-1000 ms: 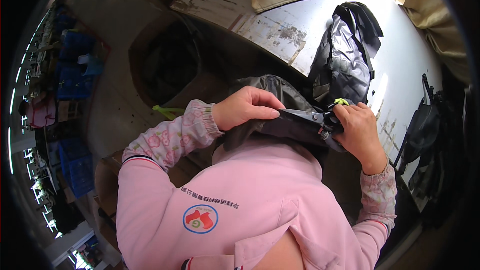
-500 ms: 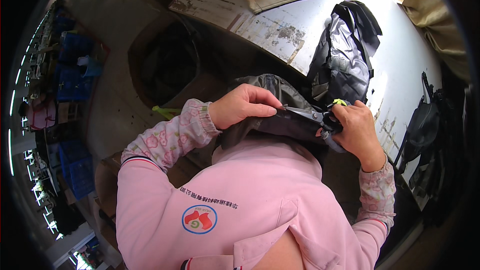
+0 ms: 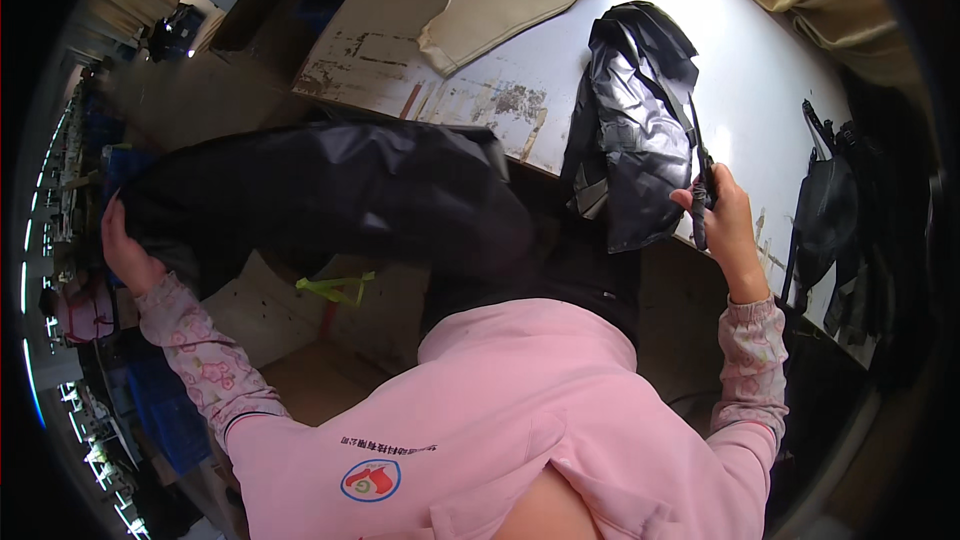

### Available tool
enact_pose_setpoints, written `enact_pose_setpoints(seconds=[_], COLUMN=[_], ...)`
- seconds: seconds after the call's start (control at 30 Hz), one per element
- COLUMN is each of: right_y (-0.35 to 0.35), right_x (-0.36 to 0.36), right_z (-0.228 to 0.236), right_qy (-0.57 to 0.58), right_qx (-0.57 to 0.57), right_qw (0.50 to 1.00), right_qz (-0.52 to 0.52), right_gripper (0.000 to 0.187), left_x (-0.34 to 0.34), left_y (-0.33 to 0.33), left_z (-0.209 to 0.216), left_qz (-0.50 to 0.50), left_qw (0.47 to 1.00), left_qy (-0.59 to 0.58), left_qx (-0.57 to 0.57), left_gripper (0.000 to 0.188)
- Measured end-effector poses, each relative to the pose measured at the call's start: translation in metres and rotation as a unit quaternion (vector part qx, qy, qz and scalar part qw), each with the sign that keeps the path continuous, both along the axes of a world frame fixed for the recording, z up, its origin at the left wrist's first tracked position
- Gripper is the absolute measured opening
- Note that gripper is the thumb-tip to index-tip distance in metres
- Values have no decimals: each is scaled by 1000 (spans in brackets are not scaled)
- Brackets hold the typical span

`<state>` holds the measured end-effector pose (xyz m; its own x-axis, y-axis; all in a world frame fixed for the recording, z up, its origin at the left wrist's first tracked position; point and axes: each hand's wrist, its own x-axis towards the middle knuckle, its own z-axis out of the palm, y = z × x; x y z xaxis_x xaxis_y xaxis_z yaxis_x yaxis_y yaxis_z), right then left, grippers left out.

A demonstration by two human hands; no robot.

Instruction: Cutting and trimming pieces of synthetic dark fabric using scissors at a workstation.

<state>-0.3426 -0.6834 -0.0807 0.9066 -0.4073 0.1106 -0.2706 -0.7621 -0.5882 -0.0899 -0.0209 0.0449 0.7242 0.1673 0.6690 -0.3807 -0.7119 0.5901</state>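
At the far left, the fingers of my left hand [image 3: 130,252] are closed on the end of a long piece of black sheet fabric [image 3: 340,175]. The piece stretches across in front of me, over my lap, and is slightly blurred. My right hand [image 3: 732,220] is at the table's near edge, thumb and fingers closed around a dark, narrow thing [image 3: 699,220]. Whether that is a strap or a wrapped tool handle, I cannot tell. Directly beside it, a crumpled black, shiny fabric bag [image 3: 640,130] lies partly over the edge. No scissor blades show.
The white table [image 3: 400,50] has worn, stained patches. Beige cloth [image 3: 520,0] lies on its far side, with more beige fabric [image 3: 810,0] at the upper right. Black bags with straps [image 3: 825,210] lie at the right. A yellow-green strip [image 3: 338,288] is below the black fabric.
My left hand has swung far left with the black fabric, which now lies spread out. The right hand has moved up beside the bag on the table; the scissors it held are no longer recognisable.
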Motion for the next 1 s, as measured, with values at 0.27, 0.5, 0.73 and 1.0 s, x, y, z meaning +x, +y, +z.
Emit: enact_pose_setpoints(seconds=[0.27, 0.5, 0.73, 1.0], right_y=[48, 54, 52, 25], right_x=[28, 44, -17, -101], right_z=[-37, -65, 1, 78], right_qy=[-18, -49, -106, -157], right_qx=[-117, -155, 93, 305], right_qw=[993, 987, 990, 939], right_qz=[-11, -8, -14, 26], right_gripper=[42, 22, 26, 32], left_x=[3, -19, -9, -37], left_y=[-24, -238, -416, -545], left_z=[-142, -197, -164, -143], left_qz=[-70, -429, -506, -670], left_qw=[956, 784, 836, 708], left_qy=[266, 448, 176, 31], left_qx=[103, 31, 122, 220], left_gripper=[28, 33, 63, 86])
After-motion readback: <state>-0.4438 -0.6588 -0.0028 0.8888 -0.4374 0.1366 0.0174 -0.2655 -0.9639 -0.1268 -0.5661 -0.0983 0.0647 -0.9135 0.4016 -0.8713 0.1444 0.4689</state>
